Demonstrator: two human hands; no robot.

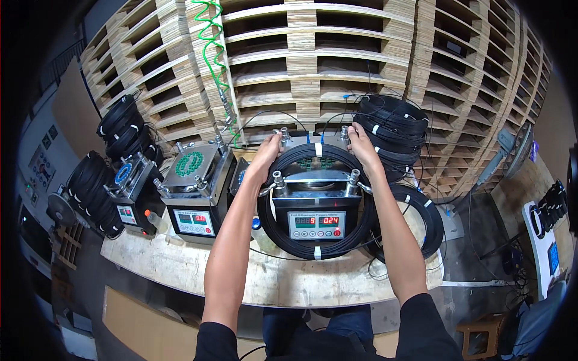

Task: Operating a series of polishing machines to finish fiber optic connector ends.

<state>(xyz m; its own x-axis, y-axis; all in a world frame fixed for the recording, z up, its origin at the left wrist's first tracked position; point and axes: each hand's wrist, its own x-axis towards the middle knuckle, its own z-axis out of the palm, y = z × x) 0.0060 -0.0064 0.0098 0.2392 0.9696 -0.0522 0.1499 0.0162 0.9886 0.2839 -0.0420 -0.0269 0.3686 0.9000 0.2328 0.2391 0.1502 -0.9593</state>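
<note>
Stacked pallets [337, 54] back the table [180, 265]; between both hands, a black cable coil [318, 240] is gripped at its far rim, left hand [267, 155] and right hand [360, 144] clenched, likely steadying it around the machine [316, 219].

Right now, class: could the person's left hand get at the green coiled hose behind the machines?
Probably yes: the left hand rests on the black cable coil, and the green coiled hose hangs just beyond with nothing blocking.

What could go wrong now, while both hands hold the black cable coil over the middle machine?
1. The black cable coil rings the middle machine; it may snag on the corner posts.
2. Thin loose fibre ends trail behind; moving the coil might pull or kink them.
3. The left hand and right hand grip only the far edge, so the near side could sag.
</note>
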